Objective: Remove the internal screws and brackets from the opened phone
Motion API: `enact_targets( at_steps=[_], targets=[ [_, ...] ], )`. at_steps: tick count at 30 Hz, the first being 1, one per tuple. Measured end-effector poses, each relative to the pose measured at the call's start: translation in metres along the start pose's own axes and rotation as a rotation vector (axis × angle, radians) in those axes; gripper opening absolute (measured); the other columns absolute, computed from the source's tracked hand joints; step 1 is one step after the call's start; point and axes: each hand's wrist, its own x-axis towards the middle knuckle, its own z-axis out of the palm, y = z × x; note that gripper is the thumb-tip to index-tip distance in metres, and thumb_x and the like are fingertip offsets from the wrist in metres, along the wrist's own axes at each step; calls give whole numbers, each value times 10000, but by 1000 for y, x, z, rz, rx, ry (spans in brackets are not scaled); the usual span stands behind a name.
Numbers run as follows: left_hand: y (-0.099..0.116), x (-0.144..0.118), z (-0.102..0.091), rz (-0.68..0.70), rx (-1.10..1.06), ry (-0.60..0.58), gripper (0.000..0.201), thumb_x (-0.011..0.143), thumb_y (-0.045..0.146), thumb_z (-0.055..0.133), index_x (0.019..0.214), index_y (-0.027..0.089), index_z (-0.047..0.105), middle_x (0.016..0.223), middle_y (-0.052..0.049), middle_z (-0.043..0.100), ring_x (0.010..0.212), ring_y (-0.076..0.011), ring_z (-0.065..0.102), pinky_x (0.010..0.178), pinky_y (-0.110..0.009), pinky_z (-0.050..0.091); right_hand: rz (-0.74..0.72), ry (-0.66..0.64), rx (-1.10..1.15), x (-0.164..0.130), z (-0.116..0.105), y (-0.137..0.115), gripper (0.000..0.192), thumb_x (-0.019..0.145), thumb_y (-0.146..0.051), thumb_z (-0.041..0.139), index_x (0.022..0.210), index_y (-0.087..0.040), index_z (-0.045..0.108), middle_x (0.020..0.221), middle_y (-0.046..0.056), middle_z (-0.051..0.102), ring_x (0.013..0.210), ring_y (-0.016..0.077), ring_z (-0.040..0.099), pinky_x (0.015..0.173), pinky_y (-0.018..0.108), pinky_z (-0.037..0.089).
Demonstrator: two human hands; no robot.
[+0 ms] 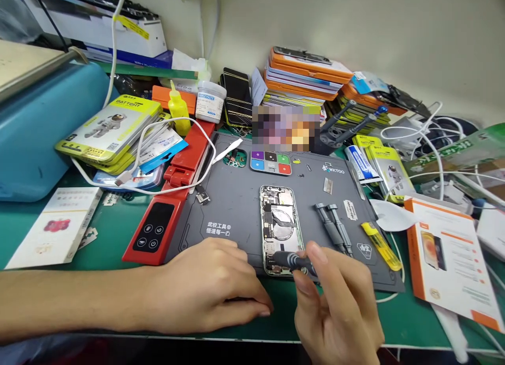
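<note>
An opened phone [280,223] lies face-down-open on a dark grey repair mat [236,207], its inner parts showing. My right hand [335,307] grips a dark screwdriver [292,261] between thumb and fingers, its tip over the phone's lower end. My left hand [209,289] rests flat, fingers curled, on the mat's front edge just left of the phone, holding nothing visible.
Two grey screwdrivers [334,228] and a yellow tool [381,245] lie right of the phone. A red device [168,207] borders the mat's left. Battery packs [110,131], stacked boxes [303,73], white cables [430,139], a white-orange box [453,260] and a coloured screw tray [271,163] crowd the green bench.
</note>
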Motion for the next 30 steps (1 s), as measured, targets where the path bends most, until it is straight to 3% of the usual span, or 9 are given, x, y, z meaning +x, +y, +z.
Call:
enact_targets(
  at_steps=[9, 13, 20, 30],
  targets=[
    [1, 1, -2, -1, -3, 2, 223, 1143, 325, 626, 1072, 214, 806, 958, 13, 866, 791, -183, 741, 710, -340, 442, 1, -60, 92, 1, 0, 3, 761, 927, 73, 641, 1619, -234, 566, 1231, 77, 813, 1121, 242, 768, 940, 431, 658],
    [0, 1, 0, 12, 18, 6, 208, 1141, 315, 630, 1081, 212, 801, 959, 14, 864, 789, -181, 741, 705, -349, 440, 3, -81, 159, 2, 0, 4, 792, 893, 110, 666, 1619, -185, 554, 1212, 98, 808, 1089, 236, 761, 931, 443, 660],
    [-1, 0, 1, 22, 28, -1, 156, 1127, 300, 664, 1078, 217, 788, 969, 5, 864, 805, -179, 750, 716, -352, 444, 60, -99, 186, 0, 0, 3, 857, 887, 95, 717, 1656, -216, 503, 1253, 105, 793, 1061, 236, 767, 903, 450, 685],
    [-1, 2, 0, 35, 29, -4, 152, 1124, 294, 668, 1070, 214, 786, 990, 4, 865, 800, -173, 747, 726, -346, 440, 72, -85, 124, 1, 1, 4, 810, 904, 55, 749, 1627, -242, 537, 1121, 80, 811, 936, 213, 767, 818, 409, 691]
  ],
)
